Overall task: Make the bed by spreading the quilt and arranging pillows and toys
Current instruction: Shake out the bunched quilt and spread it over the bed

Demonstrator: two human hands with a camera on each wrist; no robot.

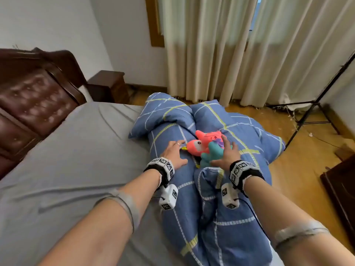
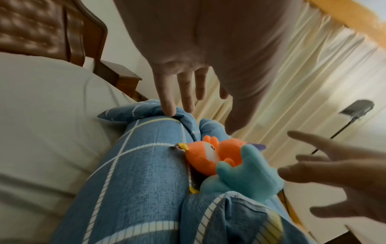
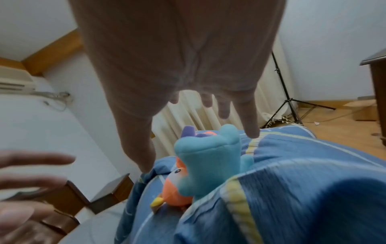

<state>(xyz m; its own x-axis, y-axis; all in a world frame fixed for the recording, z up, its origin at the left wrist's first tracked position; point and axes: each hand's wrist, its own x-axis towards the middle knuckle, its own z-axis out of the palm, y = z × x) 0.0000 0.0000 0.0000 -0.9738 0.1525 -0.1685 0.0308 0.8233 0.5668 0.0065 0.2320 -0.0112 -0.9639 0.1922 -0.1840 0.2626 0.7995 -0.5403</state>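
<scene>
Toys: a coral-pink plush (image 1: 203,144) and a teal plush (image 1: 213,155) lie touching each other in a dip of the bunched blue checked quilt (image 1: 192,208), toward the far side edge of the bed (image 1: 67,169), away from the headboard (image 1: 32,96).
Quilt: not spread; it lies heaped in a long roll along that side edge, running from the near end of the bed toward the curtain (image 1: 249,54), and the grey sheet is bare on the headboard side.
Pillows: two in the same blue check, just beyond the toys, toward the far corner of the bed.
Left grip: the left hand (image 1: 175,153) has its fingers spread and apart, holding nothing; it sits just beside the pink plush on the headboard side, a fingertip (image 2: 170,110) touching the cloth.
Right grip: the right hand (image 1: 227,153) is also spread and empty, over the teal plush on the floor side; whether the palm presses on it I cannot tell.
Key relation: the toys lie between the two hands, pink nearer the left, teal nearer the right, the pair's long axis running across the roll from hand to hand.
Judgement: the coming move is probably a two-handed scoop inward, lifting the toys clear so the quilt can be opened.
</scene>
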